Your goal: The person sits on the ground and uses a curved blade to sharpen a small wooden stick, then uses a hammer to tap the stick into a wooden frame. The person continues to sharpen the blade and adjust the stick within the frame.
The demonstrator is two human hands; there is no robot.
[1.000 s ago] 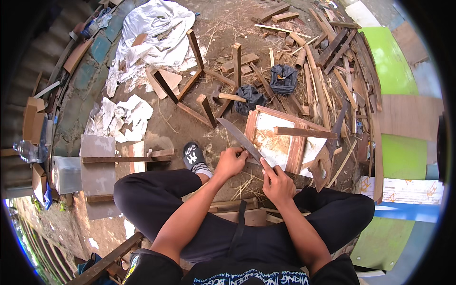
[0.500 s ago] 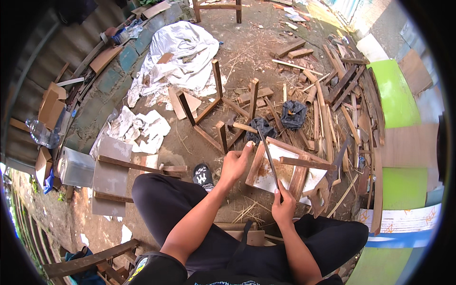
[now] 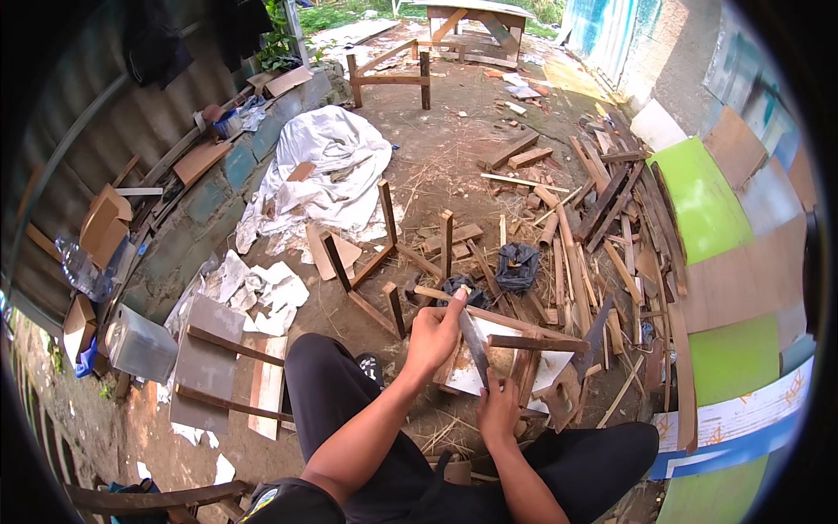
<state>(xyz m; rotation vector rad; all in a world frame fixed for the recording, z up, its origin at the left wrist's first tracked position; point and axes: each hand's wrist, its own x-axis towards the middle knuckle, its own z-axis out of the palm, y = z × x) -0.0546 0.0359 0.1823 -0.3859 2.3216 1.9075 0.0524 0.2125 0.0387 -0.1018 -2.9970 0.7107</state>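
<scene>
My left hand (image 3: pixel 434 336) is closed, thumb up, with the pale end of a small piece of wood showing at the thumb tip. My right hand (image 3: pixel 499 410) grips a long, dark, flat-bladed knife (image 3: pixel 472 345); its handle is hidden in the fingers. The blade slants up and away, its upper end close to my left thumb. Beneath and beyond the hands lies a wooden frame (image 3: pixel 528 371) with a stained white panel. A handsaw (image 3: pixel 594 342) with a wooden handle rests against its right side.
Ahead stands an upturned wooden stool frame (image 3: pixel 371 266) beside black plastic bags (image 3: pixel 517 266). Scrap wood (image 3: pixel 611 218) is heaped along the right, near green panels (image 3: pixel 703 201). A white cloth (image 3: pixel 327 166) lies far left. Another wooden frame (image 3: pixel 388 80) stands farther back.
The view has tilted up, bringing a table at the back into sight. The knife's blade now shows its broad side, and its upper end is nearer my left thumb.
</scene>
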